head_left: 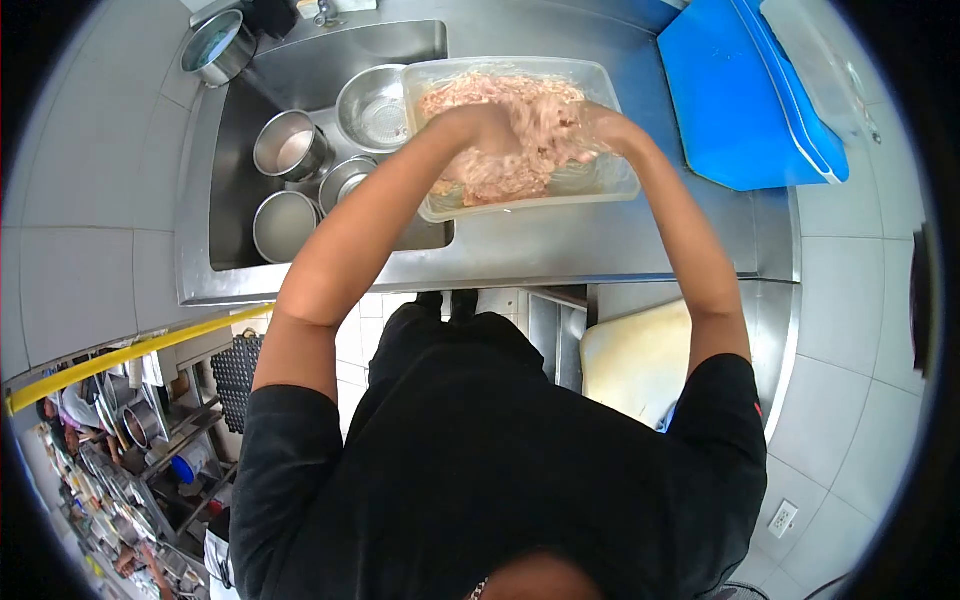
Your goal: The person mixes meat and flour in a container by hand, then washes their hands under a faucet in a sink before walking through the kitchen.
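Observation:
A translucent plastic tub (540, 203) holds pale pink raw meat (505, 185), coated in something wet and creamy. My left hand (490, 132) reaches into its middle, smeared with the mix and curled against a clump. Facing it from the right side of the tub, my right hand (597, 132) is closed around meat too. Between both hands a mass of meat is raised above the rest, blurred by motion. Most fingertips are hidden by meat.
Left of the tub is a steel sink (230, 180) with several metal pots and a steel strainer bowl (375, 108). Another pot (218, 48) stands at the sink's back corner. A large blue container (725, 100) sits on the counter at right. Below is a cream-coloured board (635, 360).

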A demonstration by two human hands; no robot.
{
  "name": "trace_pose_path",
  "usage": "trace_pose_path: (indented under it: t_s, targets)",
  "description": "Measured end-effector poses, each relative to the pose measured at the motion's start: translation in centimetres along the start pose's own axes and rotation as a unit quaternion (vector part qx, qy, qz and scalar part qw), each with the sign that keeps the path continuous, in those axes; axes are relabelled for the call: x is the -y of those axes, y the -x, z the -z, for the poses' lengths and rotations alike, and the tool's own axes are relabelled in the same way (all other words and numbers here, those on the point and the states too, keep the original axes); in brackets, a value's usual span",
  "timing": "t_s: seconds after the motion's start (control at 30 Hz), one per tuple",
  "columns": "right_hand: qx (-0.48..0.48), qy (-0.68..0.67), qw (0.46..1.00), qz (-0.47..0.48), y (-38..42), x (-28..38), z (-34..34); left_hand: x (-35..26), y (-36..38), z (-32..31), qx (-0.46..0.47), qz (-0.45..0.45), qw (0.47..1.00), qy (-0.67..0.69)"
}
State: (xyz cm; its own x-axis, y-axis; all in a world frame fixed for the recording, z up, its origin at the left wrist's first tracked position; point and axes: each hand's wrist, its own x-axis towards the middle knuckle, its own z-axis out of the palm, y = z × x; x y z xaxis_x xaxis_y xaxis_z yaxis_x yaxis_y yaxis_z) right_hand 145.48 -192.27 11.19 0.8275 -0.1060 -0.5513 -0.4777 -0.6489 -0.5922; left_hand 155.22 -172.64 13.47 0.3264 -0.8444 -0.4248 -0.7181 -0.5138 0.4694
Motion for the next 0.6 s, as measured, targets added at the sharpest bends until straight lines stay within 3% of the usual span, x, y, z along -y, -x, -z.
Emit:
trace_pose_path:
  t_s: [0.1, 0.23, 0.3, 0.33, 0.4, 0.43, 0.5, 0.53, 0.57, 0.6]
  targets:
    - [0.005, 0.017, 0.997, -0.077, 0.7, -2.0, 0.1, 0.4, 1.1, -1.6, 0.049, 0.070, 0.995, -0.059]
    - [-0.088, 0.106, 0.989, -0.058, 1.3, -4.3, -1.6, 4.2, -0.1, -5.8, 0.027, 0.025, 0.997, -0.072]
    - [0.069, 0.176, 0.976, -0.108, 1.1, -4.4, -1.9, 5.1, -0.6, -6.9, 0.045, 0.088, 0.994, -0.041]
    - [0.070, 0.178, 0.976, -0.107, -0.1, -5.8, -2.8, 4.8, -0.4, -6.8, 0.044, 0.089, 0.994, -0.038]
    - [0.146, 0.424, 0.894, 0.018, -2.9, -9.4, -4.8, 3.7, 0.6, -6.5, 0.046, 0.101, 0.994, -0.011]
    - [0.146, 0.424, 0.894, 0.017, -2.6, -9.3, -5.1, 3.6, 0.6, -6.9, 0.045, 0.100, 0.994, -0.011]
    - [0.048, 0.097, 0.993, -0.043, -1.2, -7.4, -6.8, 3.7, 0.2, -7.5, 0.019, 0.114, 0.993, 0.024]
    - [-0.006, -0.076, 0.995, -0.071, -1.0, -6.1, -7.4, 3.7, -0.1, -7.3, 0.020, 0.111, 0.993, 0.021]
    - [-0.008, -0.079, 0.994, -0.073, -1.4, -4.2, -7.8, 3.7, -0.3, -7.3, 0.047, 0.105, 0.992, 0.054]
    - [0.022, -0.118, 0.984, -0.135, -1.9, -1.8, -8.1, 3.6, -0.6, -7.3, 0.074, 0.099, 0.988, 0.088]
